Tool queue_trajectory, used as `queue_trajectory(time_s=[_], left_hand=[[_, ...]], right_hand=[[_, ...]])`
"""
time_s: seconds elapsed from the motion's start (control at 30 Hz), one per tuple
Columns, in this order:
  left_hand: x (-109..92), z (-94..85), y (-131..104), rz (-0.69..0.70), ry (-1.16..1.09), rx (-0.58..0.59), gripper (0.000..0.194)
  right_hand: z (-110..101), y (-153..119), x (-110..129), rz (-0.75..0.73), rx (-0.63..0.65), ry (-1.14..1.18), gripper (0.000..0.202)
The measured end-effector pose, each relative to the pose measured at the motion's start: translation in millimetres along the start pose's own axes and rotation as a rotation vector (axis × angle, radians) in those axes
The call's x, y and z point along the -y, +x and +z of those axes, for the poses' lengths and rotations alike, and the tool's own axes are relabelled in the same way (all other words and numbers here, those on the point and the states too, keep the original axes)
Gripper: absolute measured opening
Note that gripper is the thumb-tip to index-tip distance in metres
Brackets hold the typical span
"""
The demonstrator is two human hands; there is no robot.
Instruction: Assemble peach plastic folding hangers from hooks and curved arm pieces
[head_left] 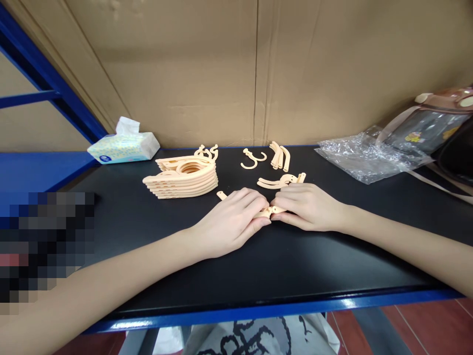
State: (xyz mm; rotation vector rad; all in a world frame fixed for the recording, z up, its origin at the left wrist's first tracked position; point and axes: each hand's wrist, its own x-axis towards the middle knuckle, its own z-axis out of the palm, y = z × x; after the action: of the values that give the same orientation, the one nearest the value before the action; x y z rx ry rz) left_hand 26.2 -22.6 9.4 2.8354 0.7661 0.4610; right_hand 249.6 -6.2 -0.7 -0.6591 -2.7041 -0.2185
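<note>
My left hand [238, 217] is closed around a cream plastic hanger piece [263, 213]. A narrow cream end [221, 195] sticks out beyond its knuckles. Against it, my right hand [308, 206] pinches another hanger arm [278, 210], and the two pieces meet between my fingertips. My fingers cover most of both, so whether they are joined I cannot tell. Just behind my right hand lie curved hanger arms [269, 184]. Farther back are loose hanger hooks [251, 159] and a small bundle of curved arms [280, 156].
A stack of folded cream hangers [181, 182] stands at left, with more hooks [207, 152] behind it. A tissue pack [123, 146] sits at the back left. Clear plastic bags [369, 155] and a bottle [417, 125] occupy the right. The black table [258, 266] has a blue front edge.
</note>
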Motion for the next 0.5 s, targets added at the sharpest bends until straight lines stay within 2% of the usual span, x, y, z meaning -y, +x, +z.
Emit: queue_trajectory(time_s=[0.5], left_hand=[[2.1,1.7,0.0,0.009,0.043,0.042,0.028]], right_hand=[[2.4,0.0,0.7,-0.029,-0.014,-0.084,0.038]])
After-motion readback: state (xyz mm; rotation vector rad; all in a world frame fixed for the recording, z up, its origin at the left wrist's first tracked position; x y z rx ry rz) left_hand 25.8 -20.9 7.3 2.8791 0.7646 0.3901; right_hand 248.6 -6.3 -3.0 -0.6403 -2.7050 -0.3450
